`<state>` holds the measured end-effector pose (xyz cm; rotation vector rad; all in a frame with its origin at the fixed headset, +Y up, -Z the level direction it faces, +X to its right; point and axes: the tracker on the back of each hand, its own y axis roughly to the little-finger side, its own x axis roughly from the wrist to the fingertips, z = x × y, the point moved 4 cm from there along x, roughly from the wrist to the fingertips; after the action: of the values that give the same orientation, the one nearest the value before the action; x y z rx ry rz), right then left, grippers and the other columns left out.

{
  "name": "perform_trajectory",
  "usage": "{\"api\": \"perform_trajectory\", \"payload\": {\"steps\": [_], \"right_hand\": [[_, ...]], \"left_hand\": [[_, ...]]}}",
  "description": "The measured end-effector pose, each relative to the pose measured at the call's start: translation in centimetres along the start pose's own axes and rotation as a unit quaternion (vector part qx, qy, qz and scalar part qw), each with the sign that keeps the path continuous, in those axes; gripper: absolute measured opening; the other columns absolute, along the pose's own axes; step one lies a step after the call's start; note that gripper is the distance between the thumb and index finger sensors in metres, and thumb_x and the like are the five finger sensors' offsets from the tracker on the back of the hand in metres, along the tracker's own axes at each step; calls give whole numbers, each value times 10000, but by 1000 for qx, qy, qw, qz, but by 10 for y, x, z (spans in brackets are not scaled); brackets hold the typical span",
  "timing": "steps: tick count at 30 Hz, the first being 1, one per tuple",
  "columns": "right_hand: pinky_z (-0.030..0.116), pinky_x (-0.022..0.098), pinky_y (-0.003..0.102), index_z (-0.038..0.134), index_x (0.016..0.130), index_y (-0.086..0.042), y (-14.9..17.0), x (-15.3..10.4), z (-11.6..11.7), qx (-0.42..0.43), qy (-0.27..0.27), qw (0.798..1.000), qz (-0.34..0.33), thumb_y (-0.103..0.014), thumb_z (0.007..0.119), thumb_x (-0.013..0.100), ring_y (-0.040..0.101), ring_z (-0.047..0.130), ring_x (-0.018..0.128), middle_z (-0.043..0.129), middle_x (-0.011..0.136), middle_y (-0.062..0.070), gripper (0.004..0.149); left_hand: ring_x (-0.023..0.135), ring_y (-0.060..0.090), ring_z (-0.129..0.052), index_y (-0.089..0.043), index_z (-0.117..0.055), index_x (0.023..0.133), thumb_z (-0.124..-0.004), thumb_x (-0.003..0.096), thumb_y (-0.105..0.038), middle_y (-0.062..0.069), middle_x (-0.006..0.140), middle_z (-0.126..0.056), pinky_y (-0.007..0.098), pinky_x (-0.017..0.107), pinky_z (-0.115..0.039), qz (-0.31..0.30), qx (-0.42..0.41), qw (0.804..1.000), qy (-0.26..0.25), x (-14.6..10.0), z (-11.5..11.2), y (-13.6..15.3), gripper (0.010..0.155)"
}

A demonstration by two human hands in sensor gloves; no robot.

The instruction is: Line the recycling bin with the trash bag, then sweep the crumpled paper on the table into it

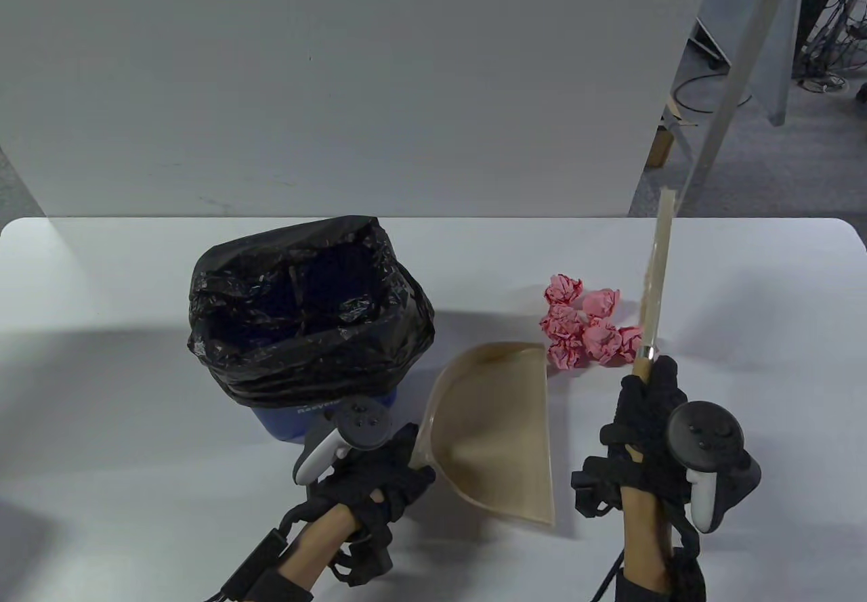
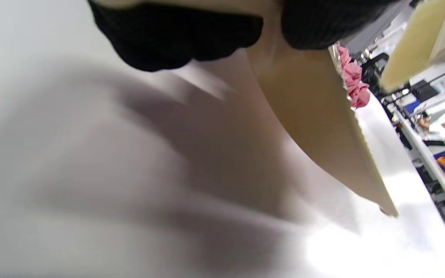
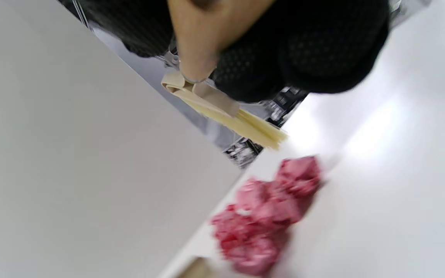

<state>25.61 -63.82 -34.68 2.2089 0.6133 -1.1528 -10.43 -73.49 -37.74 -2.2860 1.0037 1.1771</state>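
Observation:
A blue recycling bin point(image 1: 298, 419) stands at table left, lined with a black trash bag point(image 1: 308, 311) folded over its rim. Several pink crumpled paper balls point(image 1: 586, 331) point(image 3: 263, 216) lie in a cluster at centre right. A beige dustpan point(image 1: 498, 439) point(image 2: 315, 127) lies between bin and paper, its open edge facing the paper. My left hand point(image 1: 379, 480) grips the dustpan's handle end. My right hand point(image 1: 643, 419) grips the wooden handle of a small broom point(image 1: 657, 290) point(image 3: 226, 112), whose pale bristles point away, just right of the paper.
A white board point(image 1: 352, 80) stands upright behind the table's far edge. Past the table's right end there is a floor with table legs and cables point(image 1: 826, 33). The white table point(image 1: 745, 290) ends near the back right.

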Motion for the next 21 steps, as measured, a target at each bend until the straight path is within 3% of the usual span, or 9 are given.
{"api": "perform_trajectory", "payload": {"steps": [6,15,21], "right_hand": [[846,401,479,415,1116,5,15,6,5,-25,-25,998,55,-286,623,633,328,888,569,684,924,308,601],[847,393,483,426,1114,10,12,5,17,-56,-71,994,60,-279,623,632,332,891,562,689,917,317,596],[846,390,485,432,1113,16,-1,-1,24,-96,-116,988,43,-277,622,633,337,890,559,688,915,324,594]], "left_hand": [[732,223,-847,-19,-189,1128,-693,603,-403,139,1046,-573,396,490,-904,49,-44,996,-52,14,-9,-10,823],[757,214,-837,-21,-137,1131,-662,626,-405,149,1062,-540,352,500,-910,110,-99,989,-29,53,-17,-20,823],[774,203,-830,-53,-114,1139,-652,632,-412,136,1074,-527,327,504,-909,112,-71,991,-32,70,-18,-22,822]]}}
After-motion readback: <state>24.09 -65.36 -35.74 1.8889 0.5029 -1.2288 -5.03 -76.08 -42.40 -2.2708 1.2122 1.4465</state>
